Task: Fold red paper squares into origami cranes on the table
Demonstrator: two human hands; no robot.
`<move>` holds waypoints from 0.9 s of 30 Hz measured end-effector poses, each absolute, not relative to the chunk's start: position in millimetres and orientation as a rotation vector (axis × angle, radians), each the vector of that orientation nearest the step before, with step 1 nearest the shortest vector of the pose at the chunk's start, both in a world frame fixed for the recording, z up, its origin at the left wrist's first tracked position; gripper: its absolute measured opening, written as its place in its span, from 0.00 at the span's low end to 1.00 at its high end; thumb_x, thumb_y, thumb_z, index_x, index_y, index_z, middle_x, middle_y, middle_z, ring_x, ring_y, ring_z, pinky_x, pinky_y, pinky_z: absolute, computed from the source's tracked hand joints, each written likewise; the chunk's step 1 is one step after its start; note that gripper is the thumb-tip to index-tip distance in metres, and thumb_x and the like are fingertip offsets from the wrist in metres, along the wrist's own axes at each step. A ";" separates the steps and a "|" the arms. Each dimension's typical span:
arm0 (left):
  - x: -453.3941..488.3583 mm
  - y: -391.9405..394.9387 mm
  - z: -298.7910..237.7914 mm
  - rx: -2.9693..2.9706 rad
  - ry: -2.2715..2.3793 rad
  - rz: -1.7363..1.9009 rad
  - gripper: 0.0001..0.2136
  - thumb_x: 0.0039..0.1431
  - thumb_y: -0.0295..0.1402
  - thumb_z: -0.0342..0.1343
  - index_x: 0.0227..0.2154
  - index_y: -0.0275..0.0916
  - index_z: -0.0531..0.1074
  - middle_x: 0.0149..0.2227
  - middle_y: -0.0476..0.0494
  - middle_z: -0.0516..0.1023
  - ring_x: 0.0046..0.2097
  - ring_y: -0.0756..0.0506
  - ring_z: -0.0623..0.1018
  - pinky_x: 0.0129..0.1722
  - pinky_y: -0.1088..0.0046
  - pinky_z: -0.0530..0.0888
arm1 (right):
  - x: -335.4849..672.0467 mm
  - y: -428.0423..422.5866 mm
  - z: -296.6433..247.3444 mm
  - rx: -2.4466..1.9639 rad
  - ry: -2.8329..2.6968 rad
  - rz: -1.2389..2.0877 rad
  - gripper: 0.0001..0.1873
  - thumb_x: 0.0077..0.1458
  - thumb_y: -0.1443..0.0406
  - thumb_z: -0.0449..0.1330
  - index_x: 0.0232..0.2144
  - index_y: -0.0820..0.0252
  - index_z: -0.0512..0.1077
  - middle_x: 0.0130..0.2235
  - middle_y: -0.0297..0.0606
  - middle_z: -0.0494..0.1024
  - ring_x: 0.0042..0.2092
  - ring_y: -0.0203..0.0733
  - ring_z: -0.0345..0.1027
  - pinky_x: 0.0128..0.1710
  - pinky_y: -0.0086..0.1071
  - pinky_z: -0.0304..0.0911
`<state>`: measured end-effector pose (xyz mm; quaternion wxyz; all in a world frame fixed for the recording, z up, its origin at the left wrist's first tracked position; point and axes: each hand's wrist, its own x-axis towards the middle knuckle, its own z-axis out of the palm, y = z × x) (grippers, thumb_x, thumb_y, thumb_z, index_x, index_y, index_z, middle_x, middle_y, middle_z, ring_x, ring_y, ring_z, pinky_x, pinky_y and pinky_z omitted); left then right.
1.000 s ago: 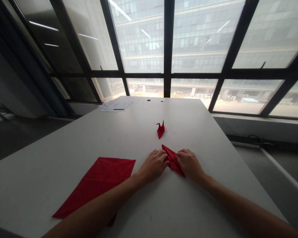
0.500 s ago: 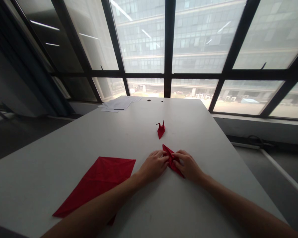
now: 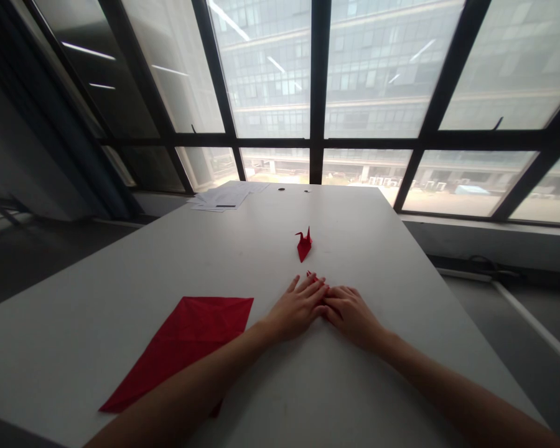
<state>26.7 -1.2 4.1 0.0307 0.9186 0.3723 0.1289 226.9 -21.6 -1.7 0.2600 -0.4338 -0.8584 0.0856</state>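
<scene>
A piece of folded red paper point(image 3: 312, 278) lies on the table beneath my two hands, with only its far tip and slivers of its edge showing. My left hand point(image 3: 297, 307) rests flat across it, fingers spread and reaching over toward the right. Close against it, my right hand point(image 3: 354, 317) has its fingers together on the paper's right side; their tips are partly hidden by my left hand. Just beyond stands a red origami crane point(image 3: 304, 246) with its neck and tail raised.
A large creased red sheet point(image 3: 182, 345) lies on the white table point(image 3: 140, 274) at the left, partly under my left forearm. White papers point(image 3: 228, 196) are spread at the far left end. Dark-framed windows rise behind the table.
My left hand has spread out flat over the folded paper and now covers most of it. My right fingers have flattened and moved in against the left hand.
</scene>
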 end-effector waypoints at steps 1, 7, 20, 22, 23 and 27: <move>25.9 0.2 2.8 2.839 1.138 0.340 0.25 0.72 0.46 0.37 0.68 0.46 0.53 0.69 0.43 0.56 0.71 0.39 0.49 0.67 0.50 0.50 | 227.4 -21.6 -1.7 -1.172 -2.332 0.233 0.13 0.67 0.62 0.53 0.43 0.53 0.78 0.46 0.39 0.79 0.50 0.45 0.68 0.55 0.41 0.58; 13.9 10.1 -3.1 2.788 1.399 0.276 0.28 0.71 0.50 0.34 0.68 0.43 0.54 0.70 0.41 0.53 0.71 0.36 0.49 0.66 0.45 0.50 | 231.1 -21.3 -3.6 -1.140 -2.347 0.241 0.13 0.66 0.64 0.53 0.43 0.51 0.78 0.46 0.36 0.80 0.49 0.42 0.70 0.55 0.38 0.59; 8.7 12.7 -4.0 2.881 1.137 0.284 0.26 0.73 0.44 0.34 0.70 0.45 0.43 0.71 0.43 0.49 0.72 0.43 0.45 0.68 0.53 0.47 | 231.9 -23.7 1.7 -1.109 -2.419 0.195 0.12 0.66 0.64 0.54 0.46 0.51 0.77 0.49 0.38 0.80 0.51 0.43 0.72 0.59 0.41 0.57; 8.5 9.3 -2.4 2.861 1.059 0.222 0.26 0.73 0.47 0.35 0.70 0.49 0.44 0.71 0.45 0.49 0.72 0.43 0.46 0.68 0.53 0.47 | 230.8 -26.9 4.8 -1.085 -2.454 0.181 0.13 0.67 0.63 0.52 0.48 0.51 0.75 0.51 0.38 0.79 0.53 0.43 0.71 0.62 0.43 0.53; 8.0 8.7 -2.3 2.839 1.075 0.208 0.27 0.72 0.48 0.34 0.70 0.49 0.44 0.71 0.45 0.49 0.72 0.43 0.47 0.68 0.52 0.48 | 230.4 -28.4 6.4 -1.075 -2.474 0.170 0.14 0.68 0.63 0.51 0.50 0.52 0.74 0.52 0.38 0.78 0.55 0.43 0.69 0.63 0.44 0.52; 4.2 14.2 -4.4 2.763 1.265 0.201 0.28 0.72 0.50 0.31 0.69 0.45 0.47 0.71 0.43 0.49 0.72 0.40 0.48 0.66 0.48 0.50 | 231.2 -31.5 11.9 -1.039 -2.581 0.142 0.16 0.68 0.66 0.50 0.52 0.52 0.73 0.56 0.38 0.76 0.62 0.44 0.62 0.65 0.47 0.49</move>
